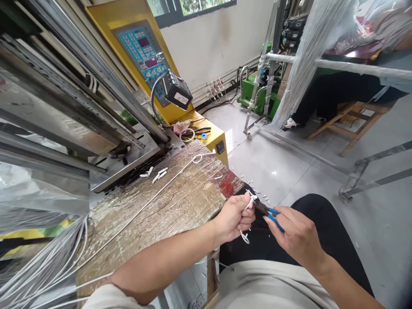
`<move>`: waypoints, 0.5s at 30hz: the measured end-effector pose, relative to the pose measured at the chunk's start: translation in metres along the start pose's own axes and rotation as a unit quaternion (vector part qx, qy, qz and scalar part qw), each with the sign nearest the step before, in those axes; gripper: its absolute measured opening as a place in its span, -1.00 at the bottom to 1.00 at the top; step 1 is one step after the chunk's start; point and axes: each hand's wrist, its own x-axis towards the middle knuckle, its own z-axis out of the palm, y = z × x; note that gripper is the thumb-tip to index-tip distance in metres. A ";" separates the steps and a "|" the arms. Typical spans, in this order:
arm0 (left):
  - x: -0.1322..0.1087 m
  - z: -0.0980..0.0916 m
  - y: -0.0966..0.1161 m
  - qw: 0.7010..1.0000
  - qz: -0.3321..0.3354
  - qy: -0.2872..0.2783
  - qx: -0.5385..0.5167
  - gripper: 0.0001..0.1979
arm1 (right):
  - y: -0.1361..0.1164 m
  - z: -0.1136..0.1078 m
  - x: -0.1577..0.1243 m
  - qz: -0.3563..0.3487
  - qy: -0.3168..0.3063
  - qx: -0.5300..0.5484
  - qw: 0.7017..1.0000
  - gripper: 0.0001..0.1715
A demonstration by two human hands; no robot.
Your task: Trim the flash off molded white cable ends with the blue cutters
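Observation:
My left hand (234, 216) is closed on the end of a thin white cable (248, 203), pinching it just past the corner of the worn wooden bench (167, 206). My right hand (294, 234) grips blue-handled cutters (269, 213), whose jaws touch the white plastic end of that cable. Both hands hover above my lap in dark trousers. A second long white cable (151, 199) lies across the bench, with a loop at its far end (197, 158).
A bundle of white cables (41, 266) hangs at the left. Small white plastic offcuts (156, 174) lie by the yellow moulding machine (144, 56) with its control panel. Another person sits on a wooden chair (350, 116) at the right, behind hanging cables (309, 51).

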 end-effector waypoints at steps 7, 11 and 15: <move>-0.009 0.004 0.002 0.990 -0.086 -0.095 -0.068 -0.54 | 0.026 0.002 -0.002 -0.084 0.031 -0.092 0.992 -0.69; -0.008 0.004 0.005 0.994 -0.077 -0.077 -0.018 -0.59 | 0.031 0.003 -0.003 -0.076 0.027 -0.072 0.994 -0.70; 0.001 -0.001 0.005 0.995 0.004 -0.018 0.099 -0.57 | 0.030 0.001 -0.002 -0.060 0.011 -0.040 0.997 -0.73</move>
